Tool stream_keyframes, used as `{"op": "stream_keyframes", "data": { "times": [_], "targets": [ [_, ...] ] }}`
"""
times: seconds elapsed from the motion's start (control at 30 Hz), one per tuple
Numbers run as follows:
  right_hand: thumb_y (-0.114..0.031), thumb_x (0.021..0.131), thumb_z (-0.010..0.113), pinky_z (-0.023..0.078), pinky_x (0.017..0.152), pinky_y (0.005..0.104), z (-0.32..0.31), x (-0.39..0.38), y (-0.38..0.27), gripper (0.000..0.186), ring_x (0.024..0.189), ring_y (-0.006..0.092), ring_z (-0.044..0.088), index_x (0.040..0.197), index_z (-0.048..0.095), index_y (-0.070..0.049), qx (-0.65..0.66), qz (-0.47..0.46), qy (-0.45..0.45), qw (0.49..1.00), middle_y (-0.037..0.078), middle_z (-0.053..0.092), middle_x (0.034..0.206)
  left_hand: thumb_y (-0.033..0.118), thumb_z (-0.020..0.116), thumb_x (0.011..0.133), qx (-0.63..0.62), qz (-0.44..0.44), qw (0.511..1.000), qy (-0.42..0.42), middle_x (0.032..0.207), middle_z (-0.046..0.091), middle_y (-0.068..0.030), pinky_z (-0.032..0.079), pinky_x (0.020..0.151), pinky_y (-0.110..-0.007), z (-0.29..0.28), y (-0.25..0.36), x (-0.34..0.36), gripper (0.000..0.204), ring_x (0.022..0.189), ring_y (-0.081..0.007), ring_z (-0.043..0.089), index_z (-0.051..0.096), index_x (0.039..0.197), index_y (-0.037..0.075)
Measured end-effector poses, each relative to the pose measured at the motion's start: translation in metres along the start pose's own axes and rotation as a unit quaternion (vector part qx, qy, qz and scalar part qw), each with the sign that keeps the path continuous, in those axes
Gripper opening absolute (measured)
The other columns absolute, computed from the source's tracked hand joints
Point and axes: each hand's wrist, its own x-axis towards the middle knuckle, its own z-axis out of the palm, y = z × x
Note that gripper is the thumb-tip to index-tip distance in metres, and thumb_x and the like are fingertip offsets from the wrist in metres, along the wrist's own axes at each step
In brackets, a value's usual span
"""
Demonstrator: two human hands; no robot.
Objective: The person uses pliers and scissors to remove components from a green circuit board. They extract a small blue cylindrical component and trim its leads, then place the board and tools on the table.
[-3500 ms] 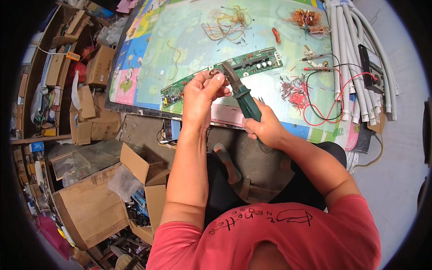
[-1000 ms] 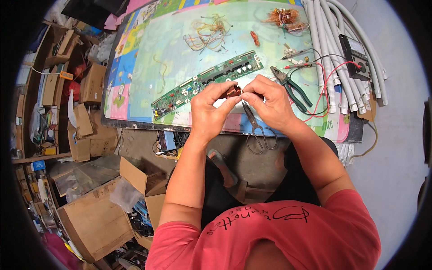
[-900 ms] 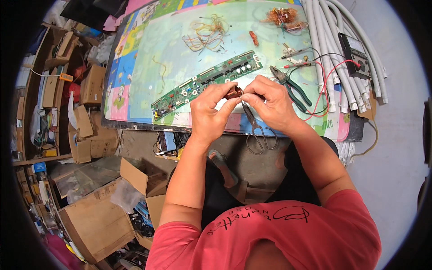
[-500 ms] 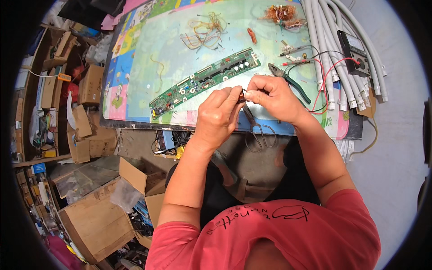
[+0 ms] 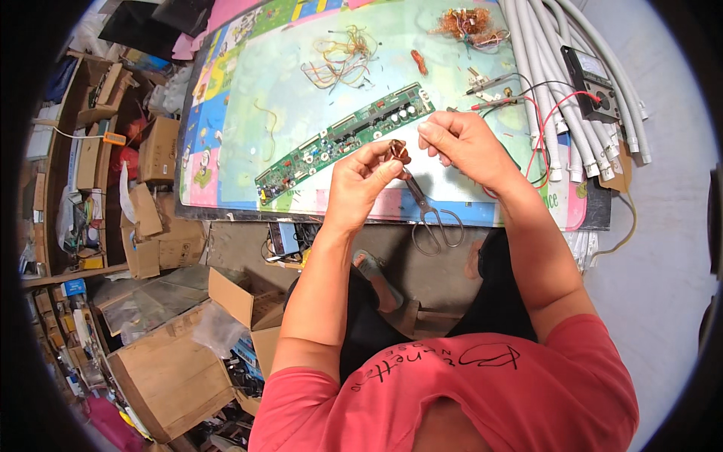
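Note:
Between the fingertips of my left hand [image 5: 360, 179] is a small copper wire coil [image 5: 399, 151] with a dark body, held above the table's near edge. My right hand [image 5: 463, 147] is a short way to its right, thumb and forefinger pinched together; whatever they hold, if anything, is too fine to make out. Below the coil, dark-handled scissors [image 5: 426, 209] lie with their loops sticking out over the edge. A long green circuit board [image 5: 343, 135] rests just beyond my left hand. The pliers are mostly hidden behind my right hand.
Tangled thin wires [image 5: 343, 56], a red wire bundle [image 5: 419, 62] and a copper wire heap [image 5: 467, 26] lie farther back. At right are an analog multimeter [image 5: 591, 84] with red and black leads, and white corrugated tubes [image 5: 553, 90]. Cardboard boxes [image 5: 169, 354] crowd the floor at left.
My right hand has come away from the coil, up and to the right. My left hand still holds the coil, its fingers turned so more of it shows. The view has shifted slightly.

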Motion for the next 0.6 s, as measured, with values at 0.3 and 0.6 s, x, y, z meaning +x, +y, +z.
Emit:
{"op": "stream_keyframes", "data": {
  "times": [0.3, 0.6],
  "targets": [
    [-0.022, 0.074, 0.072, 0.048, 0.071, 0.0324, 0.014, -0.009, -0.002, 0.041, 0.082, 0.0219, 0.059, 0.111, 0.064, -0.005, -0.140, -0.192, 0.023, 0.971, 0.009, 0.055, 0.091, 0.026, 0.063, 0.090, -0.115, -0.073, 0.990, -0.034, 0.092, 0.066, -0.0098, 0.054, 0.071, -0.031, 0.002, -0.001, 0.003, 0.035, 0.075, -0.0165, 0.065, 0.060, 0.108, -0.004],
    [-0.020, 0.072, 0.073, 0.049, 0.070, 0.0327, 0.011, -0.008, 0.000, 0.034, 0.079, 0.0224, 0.063, 0.100, 0.067, -0.001, -0.128, -0.190, 0.017, 0.973, 0.011, 0.059, 0.087, 0.016, 0.063, 0.088, -0.053, -0.068, 0.996, -0.015, 0.095, 0.067, -0.0096, 0.053, 0.069, -0.028, 0.005, -0.001, 0.005, 0.029, 0.074, -0.0147, 0.064, 0.062, 0.108, -0.005]
  ]
}}
